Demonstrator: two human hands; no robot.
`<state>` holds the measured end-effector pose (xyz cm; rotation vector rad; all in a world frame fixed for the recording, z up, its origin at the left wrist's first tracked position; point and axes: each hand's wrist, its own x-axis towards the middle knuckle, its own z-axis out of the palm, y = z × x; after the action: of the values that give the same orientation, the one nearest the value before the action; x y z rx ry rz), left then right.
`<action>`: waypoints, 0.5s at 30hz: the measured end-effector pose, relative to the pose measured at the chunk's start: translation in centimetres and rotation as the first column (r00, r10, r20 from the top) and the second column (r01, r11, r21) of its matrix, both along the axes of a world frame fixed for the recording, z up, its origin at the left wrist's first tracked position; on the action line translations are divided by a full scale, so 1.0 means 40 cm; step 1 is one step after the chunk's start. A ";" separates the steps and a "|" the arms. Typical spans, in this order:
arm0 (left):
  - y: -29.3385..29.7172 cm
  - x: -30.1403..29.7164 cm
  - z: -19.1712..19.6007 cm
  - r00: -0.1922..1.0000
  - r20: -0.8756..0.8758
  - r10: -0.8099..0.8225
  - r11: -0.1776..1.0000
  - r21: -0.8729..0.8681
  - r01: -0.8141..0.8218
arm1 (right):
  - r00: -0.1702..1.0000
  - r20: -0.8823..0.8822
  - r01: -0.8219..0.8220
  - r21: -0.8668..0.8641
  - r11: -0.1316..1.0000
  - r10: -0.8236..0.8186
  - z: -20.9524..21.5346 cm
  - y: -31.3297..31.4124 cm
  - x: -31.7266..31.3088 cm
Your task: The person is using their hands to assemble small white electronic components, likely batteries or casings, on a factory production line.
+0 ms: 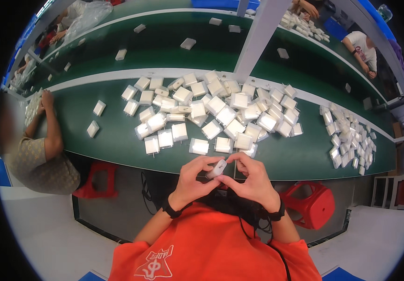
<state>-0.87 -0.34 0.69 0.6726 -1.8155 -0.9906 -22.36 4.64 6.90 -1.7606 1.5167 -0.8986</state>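
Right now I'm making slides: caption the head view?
Left hand and right hand hold one adapter near piled adapters on a green table.

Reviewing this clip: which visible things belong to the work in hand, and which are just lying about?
Likely part of the work:
- white plug adapter, between left hand and right hand
- heaped adapters ahead
- green worktable

Apparently just about:
- right-hand red stool
- left-hand red stool

White lettering (159,254), emblem (153,267) on orange shirt (220,243); red print (358,48), probably lettering, on white shirt (369,52), upper right.
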 end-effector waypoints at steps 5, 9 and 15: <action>0.000 -0.002 -0.013 1.000 0.003 0.010 0.996 0.087 -0.010 | 0.994 0.073 0.082 -0.026 0.996 -0.080 -0.040 0.009 0.024; -0.001 0.012 -0.008 0.995 0.050 -0.088 0.980 0.186 0.077 | 0.982 0.169 0.089 -0.002 0.996 -0.087 -0.045 0.025 0.022; 0.000 0.006 0.005 0.990 0.139 0.004 0.998 0.068 -0.014 | 0.991 0.117 0.072 -0.005 0.997 -0.071 -0.044 0.035 0.014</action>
<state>-0.64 -0.35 0.89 0.8086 -1.9041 -1.0257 -21.79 6.02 5.13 -1.6389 1.5096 -1.0273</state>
